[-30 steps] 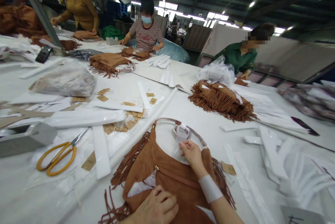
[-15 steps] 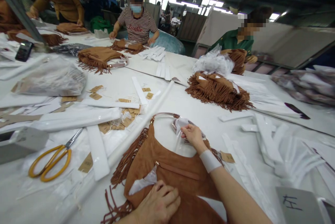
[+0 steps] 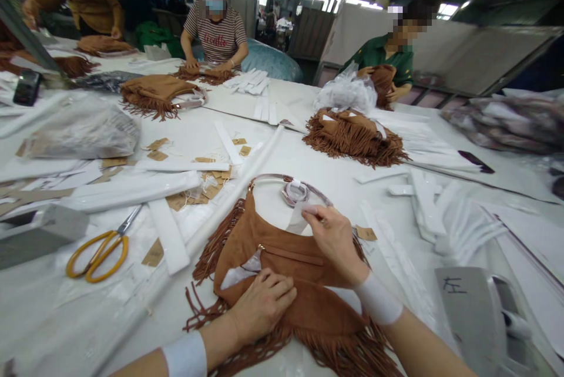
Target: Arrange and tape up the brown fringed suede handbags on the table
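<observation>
A brown suede bag with fringe (image 3: pixel 304 283) lies on a white desk (image 3: pixel 341 180) in front of the wearer, its handle (image 3: pixel 269 177) arching toward twelve o'clock. Inside that arch sits a coiled strap (image 3: pixel 295 191). The right hand (image 3: pixel 332 236), at one o'clock on the bag, has a narrow grip: its fingertips pinch a clear plastic piece (image 3: pixel 298 218) just below the coil. Whether the piece is joined to the coil is hard to see. The left hand (image 3: pixel 264 300) rests on the bag at eight o'clock, fingers bent; whether its grip holds any suede, I cannot tell. A hard tug at the plastic could tear it, or drag the coil loose if the two are joined. Should the left hand press too lightly, the soft bag might slide or fold, and the white stuffing (image 3: pixel 240 274) showing at ten o'clock could work out. Yellow-handled scissors (image 3: pixel 120 231) lie open at nine o'clock, well apart, so snagging the fringe seems unlikely.
</observation>
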Action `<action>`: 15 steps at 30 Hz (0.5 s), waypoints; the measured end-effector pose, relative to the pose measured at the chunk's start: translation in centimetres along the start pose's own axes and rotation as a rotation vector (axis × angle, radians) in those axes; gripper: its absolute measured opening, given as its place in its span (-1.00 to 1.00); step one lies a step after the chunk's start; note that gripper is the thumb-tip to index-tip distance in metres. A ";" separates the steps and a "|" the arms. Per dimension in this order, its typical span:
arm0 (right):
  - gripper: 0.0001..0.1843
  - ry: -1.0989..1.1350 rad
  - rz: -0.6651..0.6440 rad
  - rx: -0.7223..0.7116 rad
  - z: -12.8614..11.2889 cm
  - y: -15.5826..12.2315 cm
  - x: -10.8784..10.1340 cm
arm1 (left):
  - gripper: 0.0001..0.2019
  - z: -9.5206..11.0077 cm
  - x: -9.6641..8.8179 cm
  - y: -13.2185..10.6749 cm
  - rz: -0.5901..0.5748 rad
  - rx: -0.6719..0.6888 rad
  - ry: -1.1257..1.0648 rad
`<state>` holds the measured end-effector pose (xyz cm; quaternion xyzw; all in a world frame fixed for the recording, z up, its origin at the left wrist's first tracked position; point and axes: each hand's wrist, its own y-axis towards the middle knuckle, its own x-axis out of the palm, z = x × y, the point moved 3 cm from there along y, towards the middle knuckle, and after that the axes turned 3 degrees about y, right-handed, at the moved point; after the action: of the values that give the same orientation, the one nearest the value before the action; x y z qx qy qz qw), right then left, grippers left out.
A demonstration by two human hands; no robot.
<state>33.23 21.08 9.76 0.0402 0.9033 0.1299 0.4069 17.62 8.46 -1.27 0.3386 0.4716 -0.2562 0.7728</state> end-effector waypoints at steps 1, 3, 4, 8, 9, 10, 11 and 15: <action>-0.86 0.002 0.001 -0.094 -0.7 -1.8 -0.3 | -0.68 0.0 0.0 0.0 0.004 0.007 0.000; -0.81 0.039 -0.008 -0.254 -1.3 -5.3 -0.3 | -0.70 0.1 -0.1 0.0 0.014 0.010 0.003; -0.77 0.063 -0.017 -0.294 -1.2 -7.0 -0.1 | -0.70 0.2 -0.1 0.0 0.017 0.009 0.005; -0.72 0.099 -0.039 -0.298 0.6 -12.3 1.7 | -0.70 0.5 -0.4 -0.3 0.027 0.015 0.023; -0.71 0.087 -0.047 -0.310 1.2 -13.4 2.2 | -0.71 0.5 -0.5 -0.5 0.036 0.019 0.033; -0.69 0.068 -0.056 -0.325 1.7 -14.3 2.7 | -0.73 0.6 -0.5 -0.6 0.047 0.024 0.045; -0.66 0.043 -0.067 -0.351 2.1 -15.1 3.1 | -0.74 0.6 -0.5 -0.7 0.059 0.028 0.056; -0.55 -0.074 -0.113 -0.488 3.3 -17.2 4.0 | -0.74 0.5 -0.2 -0.9 0.083 0.032 0.073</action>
<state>33.64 5.92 0.18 -0.1049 0.8304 0.3199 0.4440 17.17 7.51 -1.21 0.3792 0.4808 -0.2190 0.7596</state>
